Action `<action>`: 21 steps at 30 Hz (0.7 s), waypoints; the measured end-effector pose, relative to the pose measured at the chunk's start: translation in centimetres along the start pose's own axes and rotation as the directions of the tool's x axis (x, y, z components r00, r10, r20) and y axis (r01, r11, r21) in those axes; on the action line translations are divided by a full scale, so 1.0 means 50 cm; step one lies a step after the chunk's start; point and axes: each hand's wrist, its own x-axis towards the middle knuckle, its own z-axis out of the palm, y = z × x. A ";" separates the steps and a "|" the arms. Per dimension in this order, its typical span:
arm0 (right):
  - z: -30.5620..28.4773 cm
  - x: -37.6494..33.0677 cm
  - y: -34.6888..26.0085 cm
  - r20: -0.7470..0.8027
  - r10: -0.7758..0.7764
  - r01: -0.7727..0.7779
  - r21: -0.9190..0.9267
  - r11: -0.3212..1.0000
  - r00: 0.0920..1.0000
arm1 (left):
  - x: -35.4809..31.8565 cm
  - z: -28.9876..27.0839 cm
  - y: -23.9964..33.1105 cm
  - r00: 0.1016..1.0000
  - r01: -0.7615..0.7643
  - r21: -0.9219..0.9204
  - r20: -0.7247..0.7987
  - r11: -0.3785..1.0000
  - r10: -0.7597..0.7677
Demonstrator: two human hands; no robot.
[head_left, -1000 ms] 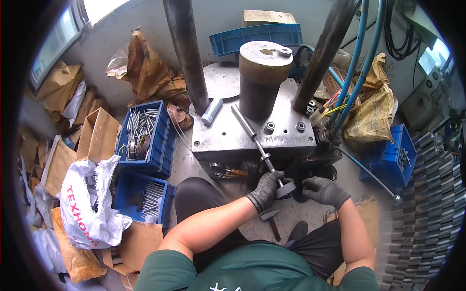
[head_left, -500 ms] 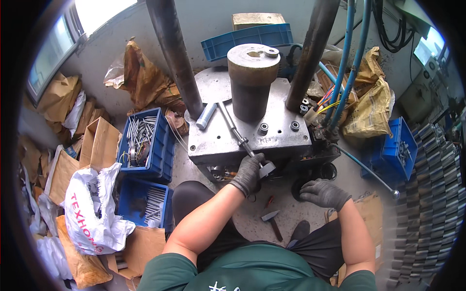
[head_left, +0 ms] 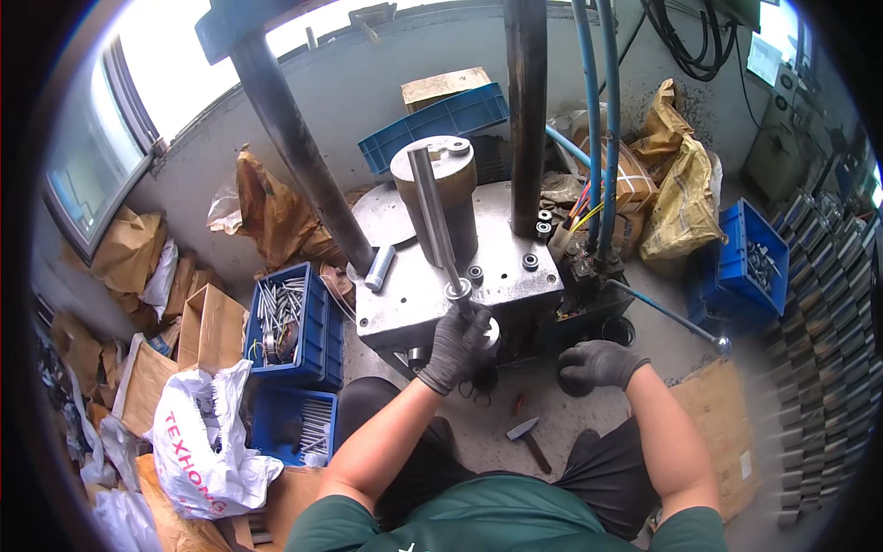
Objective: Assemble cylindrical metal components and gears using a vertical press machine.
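My left hand (head_left: 457, 345), in a dark grey glove, is closed round the lower part of a long metal shaft (head_left: 436, 221). The shaft stands tilted up in front of the machine's steel plate (head_left: 386, 317), and a ring-shaped bearing (head_left: 457, 291) sits on it just above my fingers. A round pale metal end shows beside that hand, partly hidden. My right hand (head_left: 602, 365), gloved too, hangs above my right knee with its fingers curled together. What it holds, if anything, is hidden. Behind the shaft rises a thick steel cylinder (head_left: 455, 216).
Two dark columns (head_left: 294, 152) flank the cylinder. Small bearings (head_left: 531, 262) and a grey tube (head_left: 380, 268) lie on the plate. Blue crates (head_left: 317, 317) with metal rods stand left. A hammer (head_left: 531, 442) lies on the floor; a ball-ended lever (head_left: 681, 320) juts out right.
My left hand has swung the shaft from lying slanted over the plate to nearly upright, its far end raised. My right hand's fingers have curled in more. The view has shifted.
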 end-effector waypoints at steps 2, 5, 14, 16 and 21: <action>-0.007 0.009 -0.007 0.011 -0.025 0.024 0.006 1.000 1.000 | 0.029 -0.015 0.048 1.000 0.021 -0.103 -0.003 0.994 -0.021; -0.013 0.016 -0.011 -0.006 -0.049 0.049 0.052 0.997 0.999 | 0.090 -0.044 0.123 0.998 -0.058 -0.061 0.001 0.996 0.058; -0.027 0.016 -0.018 -0.065 -0.058 0.064 0.091 0.994 0.996 | 0.204 -0.118 0.229 0.997 0.020 0.032 0.073 0.999 -0.022; -0.043 0.011 -0.026 -0.013 -0.039 0.041 0.150 0.988 0.999 | 0.205 -0.117 0.218 0.999 0.037 -0.064 0.039 0.997 -0.035; -0.042 0.008 -0.018 -0.005 -0.015 0.015 0.176 0.984 1.000 | 0.238 -0.108 0.229 0.960 -0.273 -0.083 -0.088 0.958 0.266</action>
